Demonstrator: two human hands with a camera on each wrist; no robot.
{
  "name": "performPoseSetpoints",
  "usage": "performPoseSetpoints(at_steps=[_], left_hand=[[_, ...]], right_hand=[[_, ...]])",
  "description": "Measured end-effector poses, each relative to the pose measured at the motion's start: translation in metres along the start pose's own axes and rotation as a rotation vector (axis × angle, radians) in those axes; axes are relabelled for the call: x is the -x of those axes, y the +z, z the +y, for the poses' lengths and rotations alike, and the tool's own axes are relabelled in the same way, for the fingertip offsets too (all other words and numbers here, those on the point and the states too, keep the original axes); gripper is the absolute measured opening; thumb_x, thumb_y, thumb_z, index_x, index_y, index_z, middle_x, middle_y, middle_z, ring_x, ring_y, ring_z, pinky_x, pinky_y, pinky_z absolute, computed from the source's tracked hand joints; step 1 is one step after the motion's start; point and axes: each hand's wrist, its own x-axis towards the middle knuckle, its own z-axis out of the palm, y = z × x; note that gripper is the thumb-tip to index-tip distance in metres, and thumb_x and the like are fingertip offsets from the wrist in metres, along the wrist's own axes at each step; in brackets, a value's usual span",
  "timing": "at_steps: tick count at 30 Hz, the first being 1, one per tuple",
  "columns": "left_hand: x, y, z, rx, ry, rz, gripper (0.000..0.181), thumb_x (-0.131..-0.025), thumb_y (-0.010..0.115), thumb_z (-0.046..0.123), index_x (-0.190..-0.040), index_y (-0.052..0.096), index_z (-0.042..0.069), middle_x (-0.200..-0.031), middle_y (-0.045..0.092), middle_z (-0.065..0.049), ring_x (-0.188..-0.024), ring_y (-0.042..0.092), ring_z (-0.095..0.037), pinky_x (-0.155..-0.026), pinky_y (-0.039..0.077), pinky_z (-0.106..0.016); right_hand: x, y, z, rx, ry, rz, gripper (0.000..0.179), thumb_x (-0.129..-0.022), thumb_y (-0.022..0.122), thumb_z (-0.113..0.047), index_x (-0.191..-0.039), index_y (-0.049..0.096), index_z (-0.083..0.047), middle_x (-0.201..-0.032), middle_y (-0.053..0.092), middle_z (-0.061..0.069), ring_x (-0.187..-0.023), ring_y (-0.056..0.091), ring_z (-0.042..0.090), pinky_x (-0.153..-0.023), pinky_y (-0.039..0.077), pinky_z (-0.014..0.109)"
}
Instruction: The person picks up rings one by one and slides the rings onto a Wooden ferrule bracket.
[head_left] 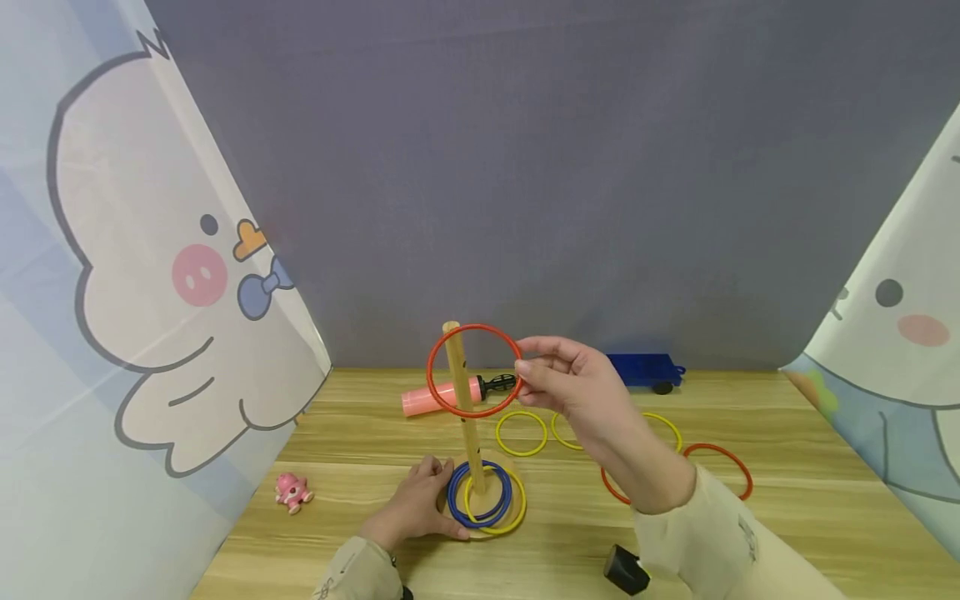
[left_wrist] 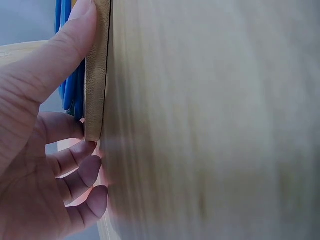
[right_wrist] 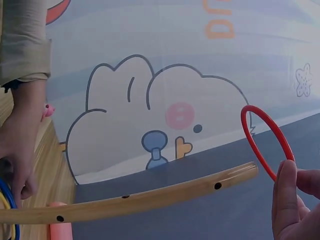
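Observation:
My right hand (head_left: 570,383) pinches a red ring (head_left: 474,415) between thumb and fingers, up by the top of a wooden post (head_left: 470,437). In the head view the ring overlaps the post; the right wrist view has it just beyond the post's tip (right_wrist: 250,171), not around it. Low down, my left hand (head_left: 412,508) grips the edge of the round wooden base (left_wrist: 96,95), thumb on the rim and the other fingers curled by its side. Several blue rings (head_left: 451,500) and a yellow ring (head_left: 524,502) lie on that base around the post.
Behind the post lies a pink pump (head_left: 423,401) with a black end. A blue toy cart (head_left: 641,369) stands at the back. Yellow rings (head_left: 522,454) and red rings (head_left: 750,483) lie to the right, partly behind my forearm. A pink figurine (head_left: 292,492) sits left, a black object (head_left: 626,570) in front.

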Motion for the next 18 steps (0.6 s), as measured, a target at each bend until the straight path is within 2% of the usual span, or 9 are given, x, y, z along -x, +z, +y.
performPoseSetpoints(at_steps=[6,12,18], left_hand=[[0.0,0.002,-0.002,-0.001,0.001,-0.006,0.116,-0.061,0.085,0.057,-0.146,0.038,-0.006,-0.104,0.036,-0.001,-0.091,0.033,-0.02,-0.077,0.035,-0.034],[-0.002,0.004,-0.003,-0.011,0.0,-0.007,0.116,-0.061,0.084,0.059,-0.146,0.038,-0.006,-0.104,0.036,-0.001,-0.091,0.034,-0.02,-0.077,0.036,-0.035],[-0.003,0.005,-0.005,-0.023,0.006,0.009,0.117,-0.06,0.084,0.061,-0.145,0.039,-0.006,-0.104,0.037,-0.001,-0.091,0.035,-0.02,-0.078,0.037,-0.035]], right_hand=[[-0.009,0.008,-0.003,-0.045,-0.02,0.011,0.032,-0.093,0.064,-0.004,-0.125,0.057,0.002,-0.088,0.067,0.007,-0.075,0.066,0.015,-0.073,0.055,0.03],[-0.017,0.011,0.004,-0.069,-0.027,0.044,0.033,-0.094,0.062,-0.001,-0.126,0.055,0.004,-0.085,0.067,0.006,-0.072,0.066,0.015,-0.072,0.055,0.029],[-0.018,0.008,0.02,-0.068,0.034,0.073,0.035,-0.093,0.063,0.0,-0.126,0.054,0.006,-0.085,0.067,0.005,-0.071,0.066,0.014,-0.071,0.055,0.027]])
